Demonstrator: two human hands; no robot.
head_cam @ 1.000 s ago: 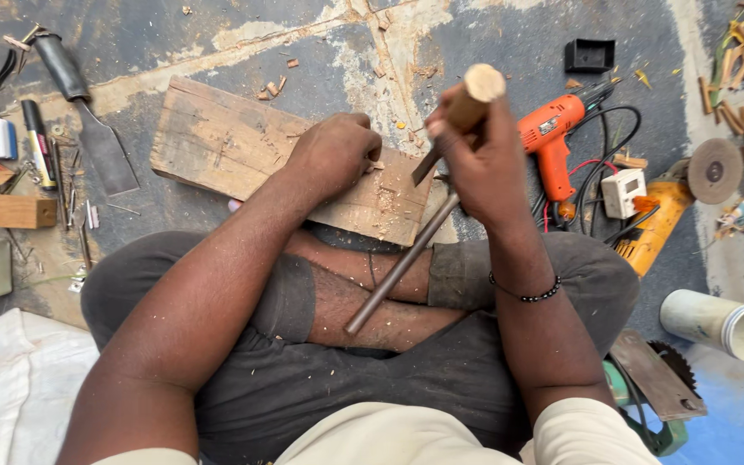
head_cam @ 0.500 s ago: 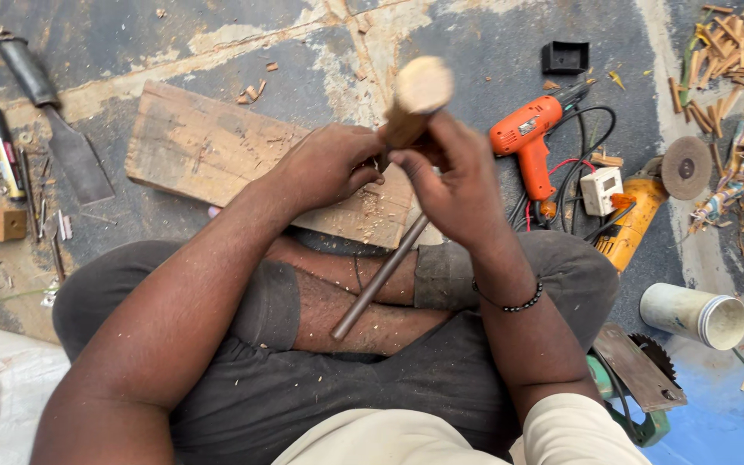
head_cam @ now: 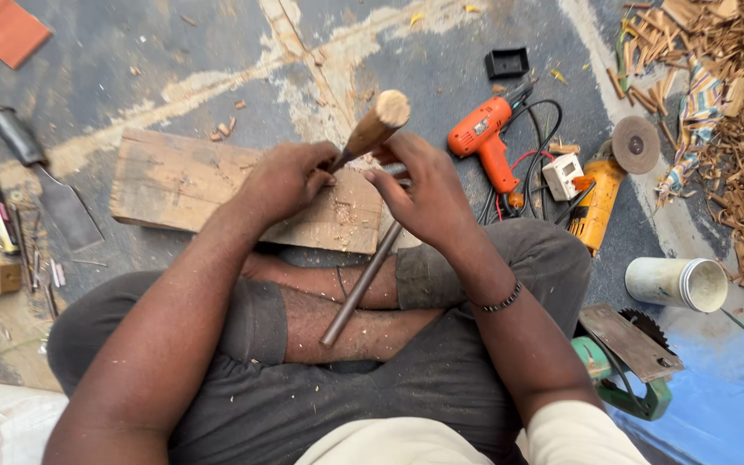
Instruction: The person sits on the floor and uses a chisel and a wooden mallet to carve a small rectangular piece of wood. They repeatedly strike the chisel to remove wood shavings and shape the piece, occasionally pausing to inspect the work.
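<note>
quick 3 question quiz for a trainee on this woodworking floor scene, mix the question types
1. True or false: the orange drill lies on the floor to the right of the wooden plank.
2. Which hand is nearest the wooden handle? A) left hand B) right hand C) both are close around it
3. Fill in: a long metal ___ slants across the person's crossed legs.

Key: 1 true; 2 C; 3 rod.
</note>
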